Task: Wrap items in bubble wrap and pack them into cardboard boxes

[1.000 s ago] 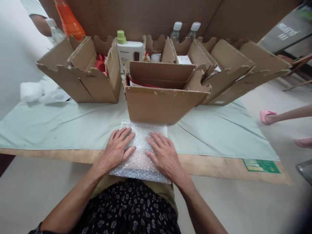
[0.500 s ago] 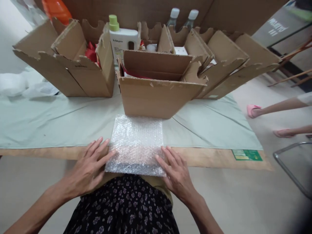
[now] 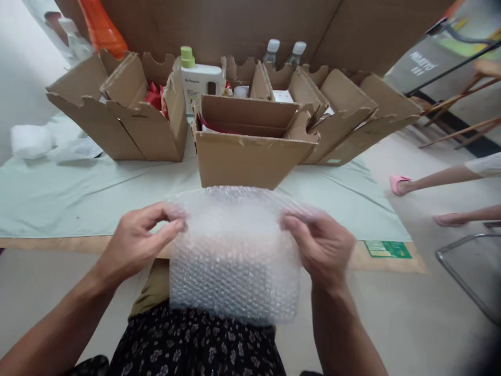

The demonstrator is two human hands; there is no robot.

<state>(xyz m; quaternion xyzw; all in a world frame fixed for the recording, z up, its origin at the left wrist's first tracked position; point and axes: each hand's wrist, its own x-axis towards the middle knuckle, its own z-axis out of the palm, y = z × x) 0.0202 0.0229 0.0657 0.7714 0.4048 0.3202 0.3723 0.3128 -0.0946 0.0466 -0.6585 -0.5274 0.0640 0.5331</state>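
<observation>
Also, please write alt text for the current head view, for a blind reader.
A person's left hand and right hand hold bubble wrap near its far corners, at the edge of a cloth-covered table. Beyond stand open cardboard boxes and a green-capped white bottle.

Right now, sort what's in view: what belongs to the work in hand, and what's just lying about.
In the work:
bubble wrap, gripped at both sides
left hand
right hand

Apparently just lying about:
front cardboard box, untouched, role unclear
white bottle with green cap
orange bottle
green printed card
</observation>
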